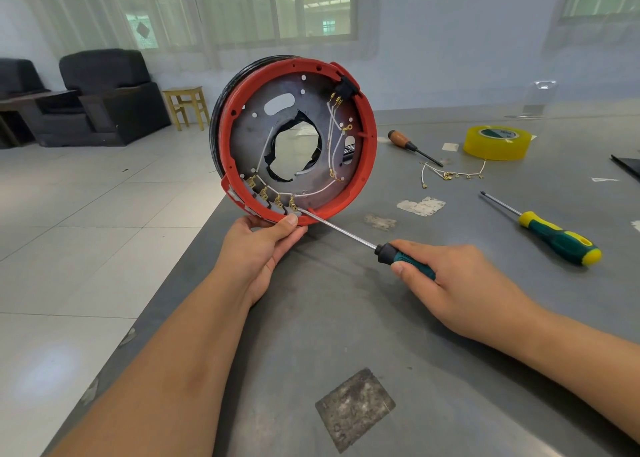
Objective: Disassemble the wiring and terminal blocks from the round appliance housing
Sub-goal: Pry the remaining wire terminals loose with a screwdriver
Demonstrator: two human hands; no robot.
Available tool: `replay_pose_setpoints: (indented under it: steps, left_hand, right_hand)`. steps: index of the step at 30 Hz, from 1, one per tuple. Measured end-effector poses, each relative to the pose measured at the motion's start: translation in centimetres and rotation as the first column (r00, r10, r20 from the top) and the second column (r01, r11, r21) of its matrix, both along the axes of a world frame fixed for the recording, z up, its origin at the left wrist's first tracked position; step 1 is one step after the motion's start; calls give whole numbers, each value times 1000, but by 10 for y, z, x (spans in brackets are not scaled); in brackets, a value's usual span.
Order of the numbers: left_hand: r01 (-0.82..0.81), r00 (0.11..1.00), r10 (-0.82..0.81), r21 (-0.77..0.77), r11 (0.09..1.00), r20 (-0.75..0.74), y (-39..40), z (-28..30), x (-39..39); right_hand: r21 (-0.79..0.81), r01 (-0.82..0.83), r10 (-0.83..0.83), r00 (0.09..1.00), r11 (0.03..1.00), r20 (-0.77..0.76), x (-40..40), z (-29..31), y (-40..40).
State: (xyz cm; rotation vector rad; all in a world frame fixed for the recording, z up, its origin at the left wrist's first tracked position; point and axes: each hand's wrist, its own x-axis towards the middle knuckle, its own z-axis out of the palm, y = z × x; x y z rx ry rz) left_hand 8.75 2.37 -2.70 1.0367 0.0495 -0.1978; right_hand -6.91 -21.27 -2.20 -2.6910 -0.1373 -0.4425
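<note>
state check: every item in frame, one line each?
round housing: upright on edge, wires attached
left hand: grips housing's lower rim
right hand: grips screwdriver
screwdriver: tip at a lower terminal
terminal blocks: mounted in the housing
loose wire bundle: detached, on table
spare screwdriver: lying idle
wooden-handled screwdriver: lying idle
yellow tape roll: flat on table

No lettering is showing clearly enough to read; the print on the yellow tape roll's (497, 142) core is blurring out.

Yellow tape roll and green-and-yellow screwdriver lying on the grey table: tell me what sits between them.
In the head view, between the yellow tape roll and the green-and-yellow screwdriver lies a loose string of white wires with brass terminals.
</note>
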Motion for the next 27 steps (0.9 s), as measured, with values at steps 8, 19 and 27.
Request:
replay_pose_setpoints:
  steps: [8, 19, 27]
  left_hand:
    - [-9, 1000, 10, -26, 1000, 26, -1, -1, -3]
    - [34, 999, -33, -41, 999, 32, 2, -1, -3]
    - [74, 997, -74, -25, 997, 21, 2, -1, -1]
  right_hand:
    - [73, -24, 19, 997, 997, 71, 1, -7, 7]
    - [147, 27, -35, 998, 989, 46, 3, 1, -7]
    - [142, 28, -32, 999, 989, 30, 6, 8, -14]
